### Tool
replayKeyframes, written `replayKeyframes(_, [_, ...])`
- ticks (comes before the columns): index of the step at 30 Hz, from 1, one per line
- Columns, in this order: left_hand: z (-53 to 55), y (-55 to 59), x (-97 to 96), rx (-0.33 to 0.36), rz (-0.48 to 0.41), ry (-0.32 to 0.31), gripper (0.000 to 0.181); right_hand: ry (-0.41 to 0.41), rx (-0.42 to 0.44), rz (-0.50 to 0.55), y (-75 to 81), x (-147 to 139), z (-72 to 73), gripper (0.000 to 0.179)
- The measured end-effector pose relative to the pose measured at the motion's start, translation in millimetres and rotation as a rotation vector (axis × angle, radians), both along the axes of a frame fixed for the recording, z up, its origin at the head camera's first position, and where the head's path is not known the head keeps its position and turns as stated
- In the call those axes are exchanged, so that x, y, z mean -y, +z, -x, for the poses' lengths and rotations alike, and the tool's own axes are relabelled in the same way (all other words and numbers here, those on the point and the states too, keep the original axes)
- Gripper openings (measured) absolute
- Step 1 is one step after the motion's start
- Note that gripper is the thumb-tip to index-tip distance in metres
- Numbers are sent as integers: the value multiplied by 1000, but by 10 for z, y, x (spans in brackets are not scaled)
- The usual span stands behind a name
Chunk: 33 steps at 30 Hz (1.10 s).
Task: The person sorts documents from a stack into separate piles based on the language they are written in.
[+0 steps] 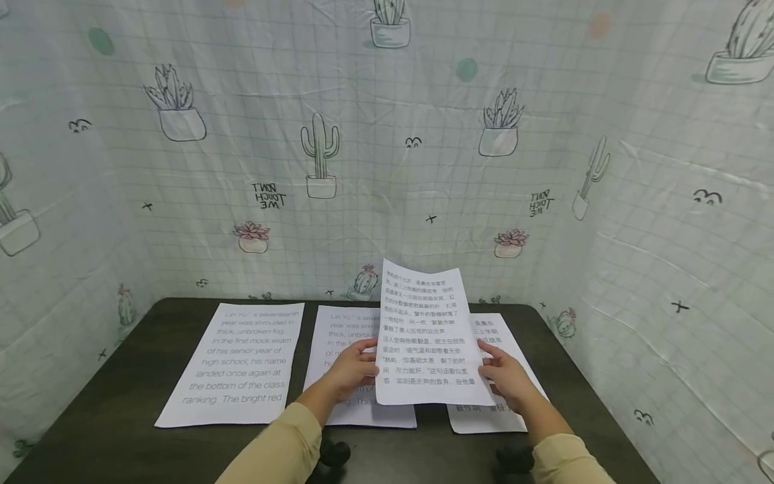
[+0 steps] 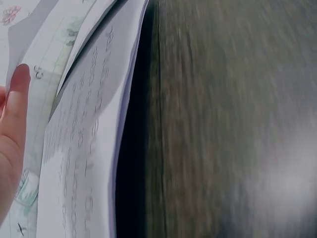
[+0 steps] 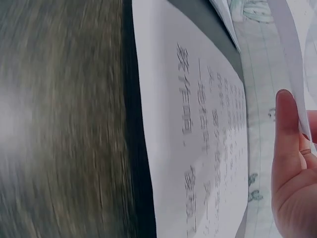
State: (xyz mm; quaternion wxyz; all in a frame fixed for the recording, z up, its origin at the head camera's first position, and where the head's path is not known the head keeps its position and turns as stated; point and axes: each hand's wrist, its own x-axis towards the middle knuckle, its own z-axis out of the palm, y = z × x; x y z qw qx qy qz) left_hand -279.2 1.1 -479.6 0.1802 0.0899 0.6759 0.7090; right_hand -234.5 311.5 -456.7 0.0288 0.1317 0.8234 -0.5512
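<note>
A white sheet of paper (image 1: 423,336) printed with Chinese text is held up and tilted toward the head camera. My left hand (image 1: 351,370) grips its left edge; my right hand (image 1: 508,378) pinches its right edge between thumb and fingers, as the right wrist view also shows at the hand (image 3: 294,173). Beneath the left hand lies a stack of English-printed paper (image 1: 326,339), partly covered by the raised sheet. Below the right hand another Chinese-printed sheet (image 1: 484,420) lies on the table, its left part hidden behind the raised one.
Another English-printed sheet (image 1: 236,363) lies flat at the left of the dark wooden table (image 1: 121,376). A curtain (image 1: 387,168) with drawn cacti hangs behind the table and along both sides. Two dark rounded objects, one being a black knob (image 1: 334,453), show near the front edge.
</note>
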Motion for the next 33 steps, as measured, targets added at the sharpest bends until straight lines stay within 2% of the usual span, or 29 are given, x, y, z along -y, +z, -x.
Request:
replayKeyframes(10, [0,22,-282,-1,-2,-13,73,-15,3,-30,37,-255,-67,61])
replayKeyframes(17, [-21,56,-457,0,-18,-36,72,-22,-1,1,20,-444,-111,61])
replayKeyframes(24, [-116,85,-651,10,-21,-40,70,-31,9,2,27,-626,-189,61])
replayKeyframes(33, [-226,26,-880,18,-43,-39,68,-52,9,-21,10,-808,-272,59])
